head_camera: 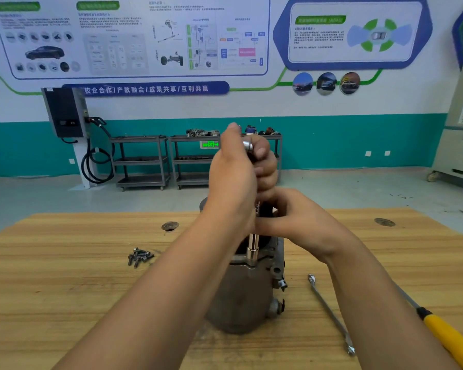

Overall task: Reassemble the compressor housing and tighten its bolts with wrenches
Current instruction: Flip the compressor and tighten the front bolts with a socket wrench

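— What's on the bench (pixel 91 289)?
— The compressor housing (pixel 241 295) stands upright in the middle of it. Both forearms cross in front and hide much of its top.
— And the hands?
— The left hand (pixel 233 177) is clenched round the handle of a socket driver (pixel 252 249), whose socket sits on the housing's rim. The right hand (pixel 297 220) pinches the shaft lower down.
— Anything else about?
— A wrench (pixel 329 313) and a yellow-handled screwdriver (pixel 444 329) lie to the right, and a small heap of bolts (pixel 139 257) to the left.
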